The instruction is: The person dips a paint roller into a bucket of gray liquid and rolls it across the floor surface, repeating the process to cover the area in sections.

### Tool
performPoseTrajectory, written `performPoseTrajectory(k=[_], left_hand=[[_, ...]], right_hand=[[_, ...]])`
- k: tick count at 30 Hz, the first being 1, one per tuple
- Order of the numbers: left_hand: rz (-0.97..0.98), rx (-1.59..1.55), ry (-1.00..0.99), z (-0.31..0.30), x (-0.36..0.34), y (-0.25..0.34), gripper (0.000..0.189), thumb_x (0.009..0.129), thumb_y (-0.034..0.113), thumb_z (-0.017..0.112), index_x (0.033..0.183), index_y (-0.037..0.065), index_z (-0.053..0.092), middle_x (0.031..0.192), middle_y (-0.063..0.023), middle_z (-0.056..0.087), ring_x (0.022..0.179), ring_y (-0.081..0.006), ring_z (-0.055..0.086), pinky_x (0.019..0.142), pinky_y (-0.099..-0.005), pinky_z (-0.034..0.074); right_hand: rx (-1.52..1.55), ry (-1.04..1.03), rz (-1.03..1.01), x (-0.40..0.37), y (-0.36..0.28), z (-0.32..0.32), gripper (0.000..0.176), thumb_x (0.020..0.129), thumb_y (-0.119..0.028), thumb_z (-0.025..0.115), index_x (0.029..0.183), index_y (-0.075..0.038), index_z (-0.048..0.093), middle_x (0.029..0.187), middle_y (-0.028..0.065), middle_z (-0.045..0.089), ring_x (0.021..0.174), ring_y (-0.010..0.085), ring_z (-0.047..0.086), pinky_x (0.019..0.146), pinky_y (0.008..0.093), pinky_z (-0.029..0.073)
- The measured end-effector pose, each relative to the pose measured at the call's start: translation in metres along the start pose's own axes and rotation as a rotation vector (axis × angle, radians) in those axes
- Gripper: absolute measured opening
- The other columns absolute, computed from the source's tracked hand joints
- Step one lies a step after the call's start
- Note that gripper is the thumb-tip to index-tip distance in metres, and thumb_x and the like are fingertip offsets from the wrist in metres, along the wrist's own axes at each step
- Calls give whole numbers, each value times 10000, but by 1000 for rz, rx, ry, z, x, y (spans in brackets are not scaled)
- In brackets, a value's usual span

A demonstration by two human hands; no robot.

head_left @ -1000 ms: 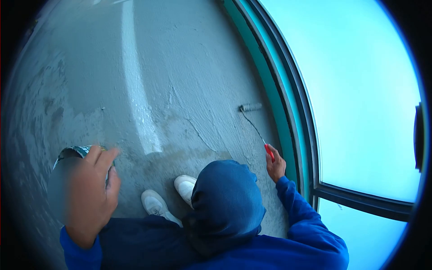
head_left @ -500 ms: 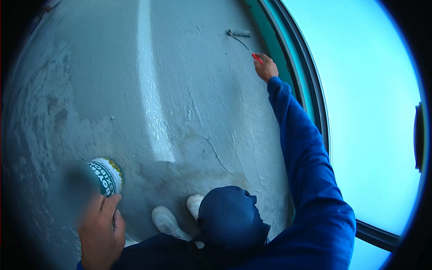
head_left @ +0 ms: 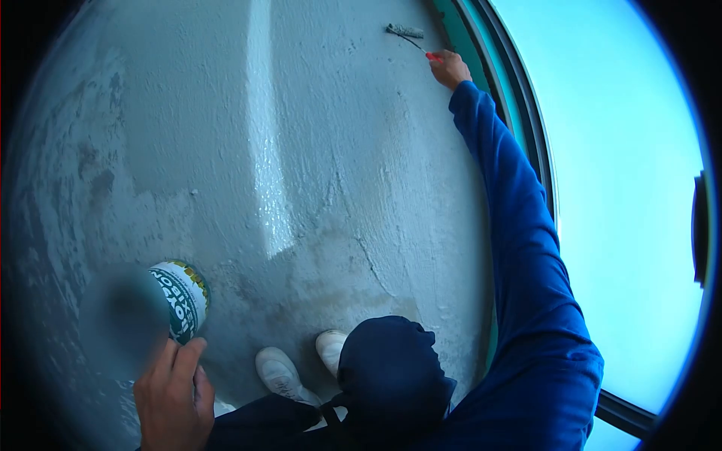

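My right hand [head_left: 450,68] is stretched far up the grey wall [head_left: 331,150], shut on the red handle of a small paint roller [head_left: 406,31]. The roller head rests against the wall close to the teal window frame [head_left: 470,45]. My left hand [head_left: 174,398] is low at the left, gripping a paint can [head_left: 177,297] with a white and green label. Part of the can is blurred.
The wall shows a wet grey coat, with a shiny vertical streak [head_left: 267,150] down the middle and rougher patches at the left. A large window [head_left: 609,173] lies to the right. My white shoes [head_left: 301,364] and blue clothing are below.
My right arm has stretched upward, carrying the roller from mid-wall to the top near the window frame. My left hand has dropped lower, and the can's label has come into view.
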State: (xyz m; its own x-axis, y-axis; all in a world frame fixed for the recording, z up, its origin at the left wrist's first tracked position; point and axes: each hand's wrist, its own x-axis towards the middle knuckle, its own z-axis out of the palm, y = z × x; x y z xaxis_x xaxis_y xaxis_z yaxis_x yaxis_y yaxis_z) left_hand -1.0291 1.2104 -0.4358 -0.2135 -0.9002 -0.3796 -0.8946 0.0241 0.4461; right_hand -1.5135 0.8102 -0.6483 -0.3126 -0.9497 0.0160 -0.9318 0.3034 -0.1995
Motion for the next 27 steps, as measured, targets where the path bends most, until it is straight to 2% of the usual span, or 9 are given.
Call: performPoseTrajectory(k=[8, 10, 17, 19, 23, 27], left_hand=[[133, 18, 81, -1, -11, 17, 284, 779, -71, 557, 1058, -35, 597, 878, -184, 529, 740, -373, 584, 621, -437, 440], [154, 22, 87, 0, -17, 20, 288, 779, -67, 558, 1062, -32, 599, 885, -188, 533, 754, -379, 584, 632, -437, 448], [221, 35, 147, 4, -35, 47, 289, 806, -46, 568, 1092, -26, 608, 948, -182, 567, 824, -357, 621, 690, -423, 484], [263, 15, 177, 8, -39, 49, 284, 812, -48, 565, 1092, -32, 607, 964, -185, 577, 839, -355, 626, 704, -422, 488], [336, 36, 200, 9, -43, 58, 266, 817, -49, 567, 1079, -38, 611, 937, -182, 578, 823, -346, 622, 696, -417, 482], [354, 41, 206, 7, -47, 62, 255, 813, -58, 572, 1064, -40, 615, 926, -176, 580, 806, -333, 617, 679, -409, 473]], right_hand=[[101, 2, -61, -186, 85, -25, 350, 852, -279, 608, 1178, -167, 669, 1058, 235, 684, 962, 420, 660, 856, 487, 523], [133, -4, -47, -249, 108, -36, 340, 862, -255, 618, 1185, -158, 663, 1000, 236, 694, 931, 428, 663, 832, 493, 524], [234, -154, 165, -478, 170, -89, 346, 909, -234, 608, 1244, -146, 615, 1004, 237, 685, 939, 425, 656, 809, 472, 521], [225, -128, 162, -540, 189, -95, 347, 916, -234, 613, 1250, -139, 607, 1008, 229, 683, 940, 425, 653, 807, 467, 521], [200, -236, 328, -649, 211, -123, 343, 921, -226, 615, 1251, -134, 604, 1028, 221, 683, 942, 418, 656, 807, 460, 521], [134, -211, 263, -735, 227, -158, 328, 907, -169, 634, 1233, -131, 617, 1020, 191, 699, 901, 375, 685, 763, 430, 543]])
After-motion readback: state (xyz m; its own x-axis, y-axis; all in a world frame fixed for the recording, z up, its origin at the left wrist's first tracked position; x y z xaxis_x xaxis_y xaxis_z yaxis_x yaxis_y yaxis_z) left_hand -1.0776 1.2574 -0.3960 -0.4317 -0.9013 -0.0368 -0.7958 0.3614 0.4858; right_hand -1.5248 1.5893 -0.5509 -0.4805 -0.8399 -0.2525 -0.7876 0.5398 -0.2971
